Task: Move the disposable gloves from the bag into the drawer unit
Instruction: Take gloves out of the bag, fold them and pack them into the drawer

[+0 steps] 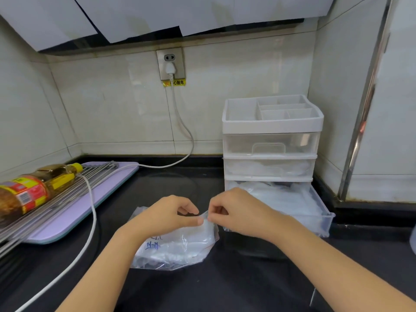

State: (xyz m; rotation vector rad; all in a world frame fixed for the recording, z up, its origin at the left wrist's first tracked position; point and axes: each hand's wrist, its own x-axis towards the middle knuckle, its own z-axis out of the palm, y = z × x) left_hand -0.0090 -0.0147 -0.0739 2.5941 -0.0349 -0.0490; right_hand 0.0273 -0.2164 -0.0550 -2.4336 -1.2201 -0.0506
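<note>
I've got the left hand (166,215) and right hand (236,212) each in a pinching grip on the top edge of the clear bag (180,246), which lies on the tabletop (247,287) just beside the open bottom drawer (324,219). I should part the lips evenly so the gloves (162,255) don't spill.

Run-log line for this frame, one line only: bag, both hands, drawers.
bag: on counter, gloves inside | left hand: pinches its top edge | right hand: pinches its top edge | bottom drawer: pulled out, holds clear plastic
</note>
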